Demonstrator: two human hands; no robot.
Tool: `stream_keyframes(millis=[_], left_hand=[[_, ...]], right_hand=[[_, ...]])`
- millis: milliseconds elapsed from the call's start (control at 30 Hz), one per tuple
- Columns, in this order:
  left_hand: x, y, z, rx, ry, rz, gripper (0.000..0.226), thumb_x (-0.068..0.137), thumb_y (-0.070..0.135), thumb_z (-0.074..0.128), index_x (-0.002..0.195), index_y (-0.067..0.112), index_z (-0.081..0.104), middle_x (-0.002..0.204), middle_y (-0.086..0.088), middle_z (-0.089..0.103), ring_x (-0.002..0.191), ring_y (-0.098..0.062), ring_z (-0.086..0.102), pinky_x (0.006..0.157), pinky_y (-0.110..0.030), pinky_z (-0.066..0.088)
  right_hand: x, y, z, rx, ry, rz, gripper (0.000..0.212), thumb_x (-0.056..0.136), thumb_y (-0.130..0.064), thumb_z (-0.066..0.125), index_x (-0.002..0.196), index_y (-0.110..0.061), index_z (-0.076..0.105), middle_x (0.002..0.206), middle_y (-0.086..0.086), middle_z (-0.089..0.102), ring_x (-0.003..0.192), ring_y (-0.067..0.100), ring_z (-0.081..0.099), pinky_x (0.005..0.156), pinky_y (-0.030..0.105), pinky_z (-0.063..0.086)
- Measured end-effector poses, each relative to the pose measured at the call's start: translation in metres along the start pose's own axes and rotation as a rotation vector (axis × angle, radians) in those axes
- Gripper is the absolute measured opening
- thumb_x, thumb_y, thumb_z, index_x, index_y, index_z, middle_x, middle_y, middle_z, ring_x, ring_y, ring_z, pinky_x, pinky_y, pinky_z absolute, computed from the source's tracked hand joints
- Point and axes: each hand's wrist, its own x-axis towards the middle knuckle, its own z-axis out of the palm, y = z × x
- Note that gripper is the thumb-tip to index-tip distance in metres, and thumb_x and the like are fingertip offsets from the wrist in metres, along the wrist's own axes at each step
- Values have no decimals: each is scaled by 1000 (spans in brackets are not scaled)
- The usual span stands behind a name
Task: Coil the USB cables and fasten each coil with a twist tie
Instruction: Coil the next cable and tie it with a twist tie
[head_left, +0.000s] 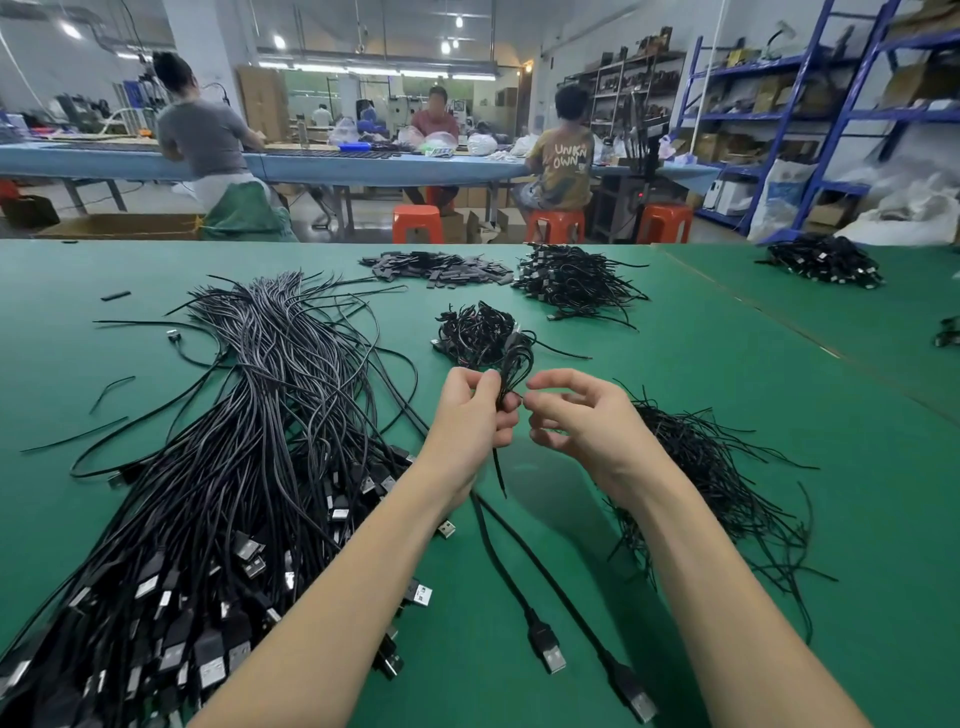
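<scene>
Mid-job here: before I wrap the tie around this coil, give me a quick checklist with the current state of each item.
1. Coil gripped: ok. The left hand holds the coiled cable pinched at its waist.
2. Loops gathered: ok, they stand together above the fingers.
3. Twist tie in the right hand: cannot tell; its fingertips are curled beside the coil, no tie clearly visible.
4. Spare ties within reach: ok, the twist tie pile lies under the right forearm.
5. Cable tail: not ok, it hangs loose below the left hand.
6. Finished-coil pile nearby: ok.
</scene>
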Motion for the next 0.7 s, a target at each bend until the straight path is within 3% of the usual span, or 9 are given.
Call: stream_keyframes(millis=[233,400,567,700], left_hand=[[-1,-4,1,-81,-54,-6,14,107,16,40,93,12,38,65,0,55,51,-8,40,41,-17,30],[-3,-2,-3,-95,-145,-42,17,106,15,42,90,12,37,61,2,58,50,-9,41,42,-17,30],[-10,3,-5,-46,-339,-86,21,107,11,39,86,13,34,65,-1,54,53,-10,38,45,-17,25],[-14,8,-8,51,-496,-75,20,107,13,40,87,14,34,70,-1,55,58,-11,39,54,-22,23]], right_hand=[[2,3,-6,319,-39,332,18,88,-1,70,93,-15,59,71,2,68,55,11,62,50,19,53],[7,10,-18,415,-35,469,44,69,-10,80,100,-21,51,77,1,70,54,8,59,44,13,48],[23,0,-31,124,-166,360,37,67,-15,78,96,-21,58,70,-6,58,51,1,43,42,9,34],[43,-34,-49,-331,-376,233,36,71,0,82,91,-18,59,69,-2,52,54,8,38,48,21,26]])
